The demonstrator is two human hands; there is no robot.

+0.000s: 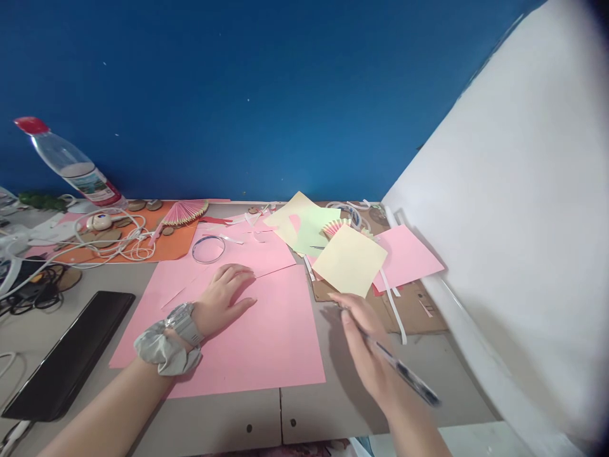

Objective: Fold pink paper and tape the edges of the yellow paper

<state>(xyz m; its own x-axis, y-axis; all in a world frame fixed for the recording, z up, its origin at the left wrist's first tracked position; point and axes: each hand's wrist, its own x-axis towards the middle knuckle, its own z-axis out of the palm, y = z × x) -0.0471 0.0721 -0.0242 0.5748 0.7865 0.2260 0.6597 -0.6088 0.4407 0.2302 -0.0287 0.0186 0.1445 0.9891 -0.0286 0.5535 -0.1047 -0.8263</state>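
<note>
My left hand [223, 301] lies flat on a large pink sheet of paper [271, 346], fingers spread. The wrist above it wears a grey watch [184, 324] and a pale grey scrunchie [166, 348]. A second pink sheet [242, 244] shows just behind, its near border meeting the first at a thin dark line. My right hand [368, 355] is closed around a pen [412, 377] with a clear and dark barrel, over the grey tabletop right of the pink paper. The pen's tip is hidden by the fingers. Near that hand lies a pale yellow square of paper [351, 259].
A black phone [71, 352] lies left, beside tangled white cables [136, 238] on an orange sheet [178, 238]. A red-capped bottle [76, 162], pink paper fan [185, 212] and thin ring [208, 249] sit behind. Cardboard [413, 311] with paper scraps adjoins the right-hand white wall [514, 209].
</note>
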